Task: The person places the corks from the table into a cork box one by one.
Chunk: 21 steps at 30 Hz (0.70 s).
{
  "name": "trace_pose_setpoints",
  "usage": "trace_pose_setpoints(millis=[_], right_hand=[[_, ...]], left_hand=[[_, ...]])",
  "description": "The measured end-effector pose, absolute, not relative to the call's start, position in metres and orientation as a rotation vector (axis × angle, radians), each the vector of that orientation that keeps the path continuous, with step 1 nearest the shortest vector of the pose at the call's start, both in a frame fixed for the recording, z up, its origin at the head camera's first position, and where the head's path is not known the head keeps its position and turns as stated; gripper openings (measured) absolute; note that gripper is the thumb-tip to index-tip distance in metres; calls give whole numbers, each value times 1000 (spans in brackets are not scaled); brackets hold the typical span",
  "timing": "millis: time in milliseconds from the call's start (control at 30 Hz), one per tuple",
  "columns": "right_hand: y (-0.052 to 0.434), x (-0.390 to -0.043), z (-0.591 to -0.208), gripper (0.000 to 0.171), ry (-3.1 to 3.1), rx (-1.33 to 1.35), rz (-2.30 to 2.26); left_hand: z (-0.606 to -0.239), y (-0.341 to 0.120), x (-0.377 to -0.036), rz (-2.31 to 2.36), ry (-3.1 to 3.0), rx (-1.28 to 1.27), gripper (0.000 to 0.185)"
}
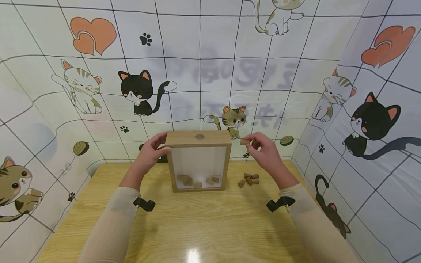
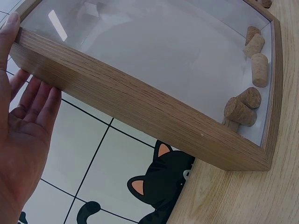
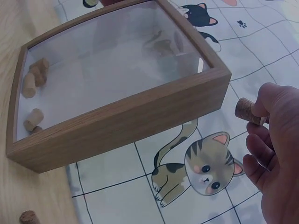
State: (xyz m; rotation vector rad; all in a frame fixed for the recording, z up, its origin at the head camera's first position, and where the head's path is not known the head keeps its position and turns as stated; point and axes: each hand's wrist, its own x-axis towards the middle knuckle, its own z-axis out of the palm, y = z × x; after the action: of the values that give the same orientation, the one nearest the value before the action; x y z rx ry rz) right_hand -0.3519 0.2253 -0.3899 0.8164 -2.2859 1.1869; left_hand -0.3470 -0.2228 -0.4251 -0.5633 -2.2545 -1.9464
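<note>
A wooden box frame with a clear front stands upright on the table; a round hole is in its top. Several corks lie inside at the bottom, also seen as corks and corks through the pane. My left hand holds the box's upper left corner, thumb on the front edge and fingers behind. My right hand pinches a single cork just right of the box top; the cork sits between thumb and fingers, apart from the frame.
A small pile of loose corks lies on the wooden table to the right of the box. Cat-patterned walls close in the back and both sides. One stray cork lies near the frame's base.
</note>
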Motion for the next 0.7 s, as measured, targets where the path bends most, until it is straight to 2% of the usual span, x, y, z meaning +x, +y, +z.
trace_pose_setpoints(millis=[700], right_hand=[[180,-362,-347,18,-2219,973,1168]], left_hand=[[-425,-223,-347,-1914,-2272,-547,67]])
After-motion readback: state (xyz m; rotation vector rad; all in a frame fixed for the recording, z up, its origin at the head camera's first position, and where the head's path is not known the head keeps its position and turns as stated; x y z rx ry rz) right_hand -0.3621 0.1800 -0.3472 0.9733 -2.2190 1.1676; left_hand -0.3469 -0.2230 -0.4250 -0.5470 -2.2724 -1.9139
